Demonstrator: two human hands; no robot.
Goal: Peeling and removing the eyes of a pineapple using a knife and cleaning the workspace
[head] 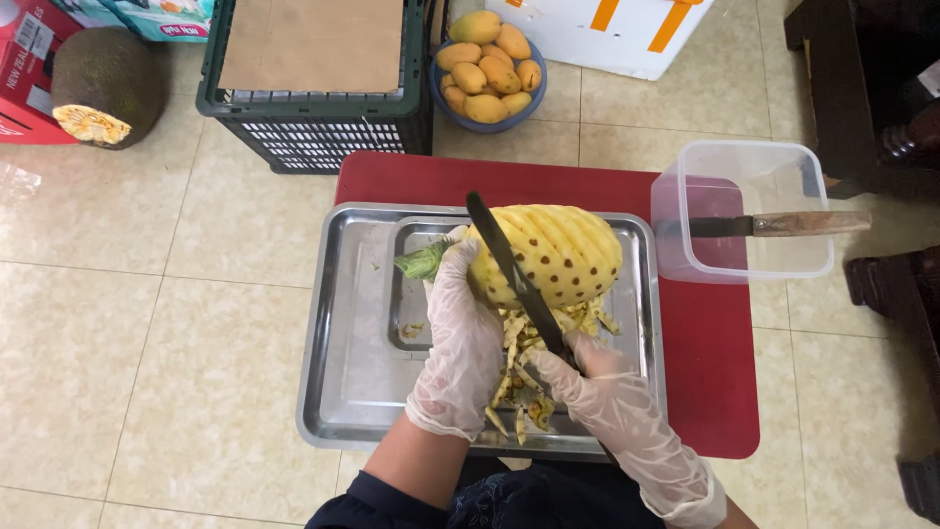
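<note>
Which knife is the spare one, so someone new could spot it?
Start at the red tabletop, then go to the clear plastic tub right of the steel tray. The wooden-handled knife lies flat across its rim, untouched, unlike the dark-bladed knife that the gloved right hand holds against the peeled yellow pineapple.

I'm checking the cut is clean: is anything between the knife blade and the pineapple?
Nothing visible. The knife in the right hand lies directly against the pineapple, which the left hand steadies.
</note>
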